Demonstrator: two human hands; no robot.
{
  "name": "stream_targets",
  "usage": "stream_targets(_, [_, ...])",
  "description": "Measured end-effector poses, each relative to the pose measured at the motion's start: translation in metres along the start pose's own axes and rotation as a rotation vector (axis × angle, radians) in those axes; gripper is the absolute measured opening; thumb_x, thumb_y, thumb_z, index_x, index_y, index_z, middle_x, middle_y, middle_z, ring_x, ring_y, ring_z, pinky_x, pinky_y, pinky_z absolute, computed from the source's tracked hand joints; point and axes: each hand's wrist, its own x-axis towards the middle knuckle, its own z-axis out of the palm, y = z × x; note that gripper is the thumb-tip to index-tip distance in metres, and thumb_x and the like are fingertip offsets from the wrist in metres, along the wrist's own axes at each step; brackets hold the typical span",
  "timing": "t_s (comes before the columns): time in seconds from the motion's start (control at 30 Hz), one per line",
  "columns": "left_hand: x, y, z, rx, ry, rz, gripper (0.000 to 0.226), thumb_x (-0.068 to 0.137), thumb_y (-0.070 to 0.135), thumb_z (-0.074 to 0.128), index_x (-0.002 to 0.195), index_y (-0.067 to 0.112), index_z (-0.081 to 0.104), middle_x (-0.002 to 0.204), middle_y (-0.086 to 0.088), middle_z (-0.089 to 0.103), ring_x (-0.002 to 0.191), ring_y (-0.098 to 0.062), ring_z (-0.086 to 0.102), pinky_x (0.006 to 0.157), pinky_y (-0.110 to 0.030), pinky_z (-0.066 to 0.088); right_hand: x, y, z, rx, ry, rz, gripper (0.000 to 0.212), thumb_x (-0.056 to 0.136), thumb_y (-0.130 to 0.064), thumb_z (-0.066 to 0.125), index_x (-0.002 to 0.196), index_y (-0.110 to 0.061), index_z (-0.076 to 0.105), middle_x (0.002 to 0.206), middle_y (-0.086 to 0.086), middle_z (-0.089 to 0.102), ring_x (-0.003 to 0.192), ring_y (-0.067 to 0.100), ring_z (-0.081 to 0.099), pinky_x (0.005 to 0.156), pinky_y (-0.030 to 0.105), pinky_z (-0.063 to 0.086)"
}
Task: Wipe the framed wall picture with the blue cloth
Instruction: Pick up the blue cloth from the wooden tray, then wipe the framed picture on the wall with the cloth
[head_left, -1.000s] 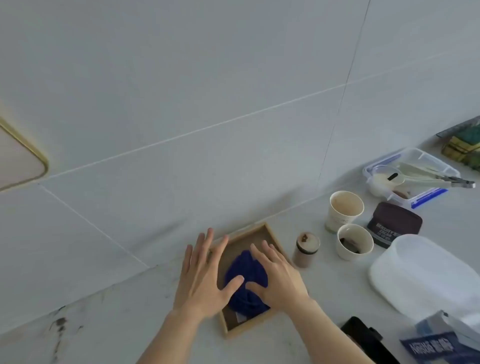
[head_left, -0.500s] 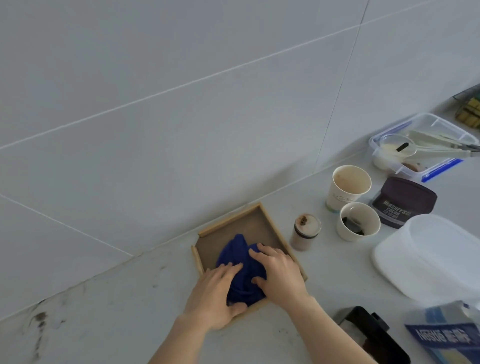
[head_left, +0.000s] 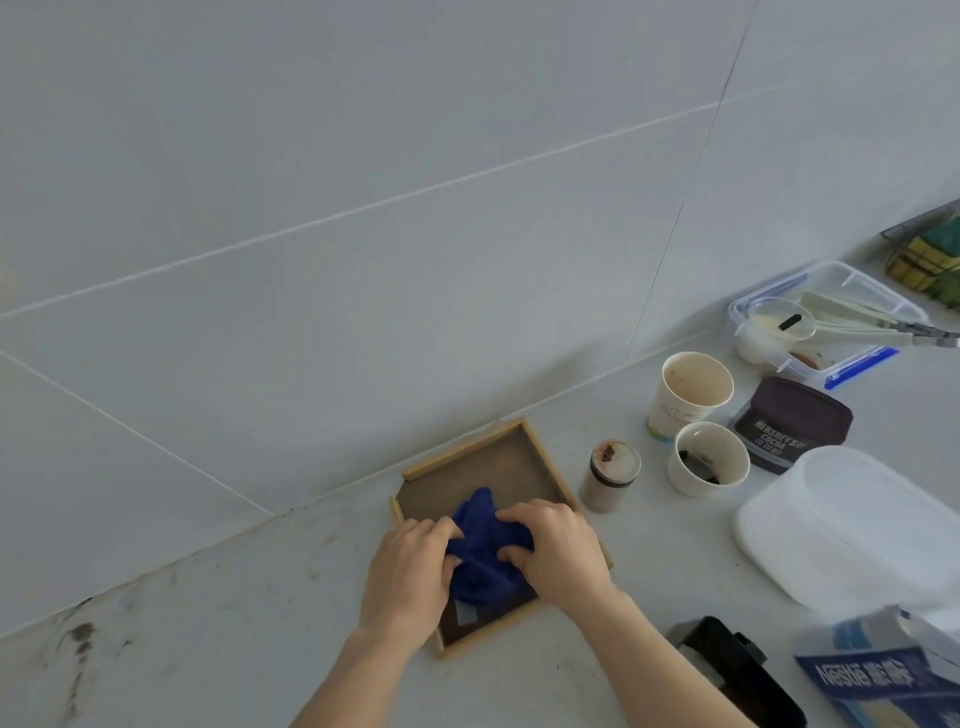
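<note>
Cloth (head_left: 485, 551) bunched on a wooden tray (head_left: 498, 457) on the counter, both hands gathering it.

Grey tiled wall (head_left: 363, 234) fills the upper view; below it a pale, stained counter (head_left: 218, 649) runs left to right. Right of the tray stand a white tub (head_left: 852, 525), a clear box (head_left: 831, 322) with tongs, a cocoa tin (head_left: 792, 423), two paper cups (head_left: 693, 392), and a small jar (head_left: 610, 475). Left hand (head_left: 408, 579) lies palm down over the tray's near-left corner, fingers curled into the cloth's left side. Right hand (head_left: 558, 553) presses from the right, fingers bent and pinching blue folds; the picture frame is not in view.
</note>
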Motion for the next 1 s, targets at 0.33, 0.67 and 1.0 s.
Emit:
stream_targets(0.33, [-0.017,-0.020,-0.097,0.003,0.181,0.005,0.013,0.100,0.025,0.055,0.110,0.027,0.064,0.106,0.009,0.069,0.106,-0.019,0.059,0.079,-0.029,0.037,-0.009,-0.074,-0.061,0.174,0.154,-0.062,0.034,0.090,-0.036,0.074,0.124,-0.040,0.071,0.112,-0.016,0.076,0.099,0.012,0.064,0.079,0.027,0.048])
stream_targets(0.67, [-0.088,-0.064,-0.197,-0.054,0.368,0.027,0.009,0.101,0.025,0.052,0.101,0.026,0.061,0.094,0.012,0.066,0.096,-0.015,0.056,0.078,-0.031,0.048,-0.051,-0.199,-0.092,0.187,0.254,-0.165,0.030,0.086,-0.034,0.073,0.117,-0.036,0.074,0.099,-0.016,0.076,0.089,0.012,0.067,0.078,0.032,0.057])
stream_targets(1.0, [-0.166,-0.127,-0.295,-0.218,0.552,0.023,0.036,0.103,0.028,0.053,0.134,0.045,0.047,0.112,0.010,0.064,0.103,-0.011,0.061,0.088,-0.027,0.050,-0.080,-0.342,-0.100,0.517,0.290,-0.241,0.033,0.082,-0.024,0.087,0.113,-0.028,0.074,0.083,-0.007,0.079,0.075,0.004,0.074,0.065,0.015,0.056])
